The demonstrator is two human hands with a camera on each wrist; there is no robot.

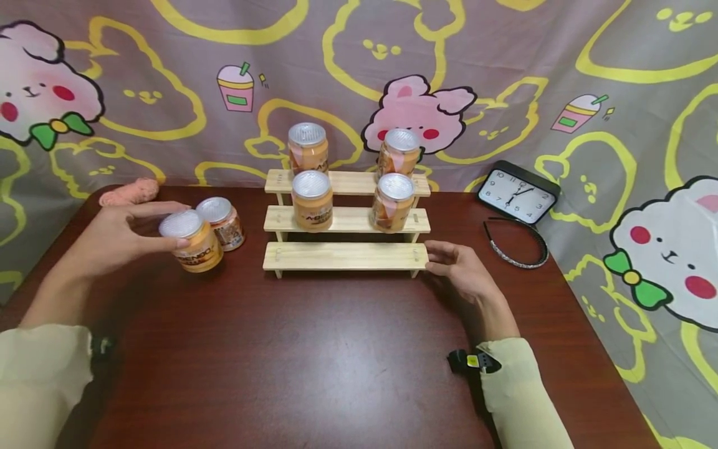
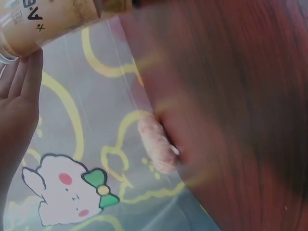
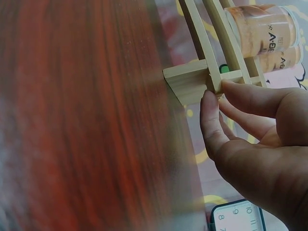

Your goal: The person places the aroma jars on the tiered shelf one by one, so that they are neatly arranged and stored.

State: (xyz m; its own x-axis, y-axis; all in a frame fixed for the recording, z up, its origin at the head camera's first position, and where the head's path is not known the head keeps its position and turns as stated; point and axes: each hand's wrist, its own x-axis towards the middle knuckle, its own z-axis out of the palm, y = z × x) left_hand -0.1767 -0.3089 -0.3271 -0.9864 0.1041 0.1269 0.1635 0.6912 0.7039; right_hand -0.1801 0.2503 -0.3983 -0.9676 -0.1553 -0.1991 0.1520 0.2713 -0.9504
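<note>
My left hand [image 1: 120,236] grips an orange-labelled jar [image 1: 199,249] with a silver lid, thumb and fingers on its sides. In the left wrist view the jar [image 2: 57,24] is cut off at the top. A similar jar [image 1: 229,232] stands just behind it on the table. At the right end of the three-step wooden rack [image 1: 344,257], my right hand [image 1: 461,268] pinches the lowest step between thumb and fingers, as the right wrist view confirms. Two jars stand on the middle step, one left [image 1: 313,209] and one right [image 1: 392,209]. Two more jars [image 1: 308,153] stand on the top step.
A pink fuzzy roll [image 1: 131,192] lies at the table's back left corner. To the rack's right are a black-framed clock [image 1: 518,192] and a dark headband [image 1: 530,264]. A patterned curtain [image 1: 185,37] hangs behind the brown table [image 1: 314,362].
</note>
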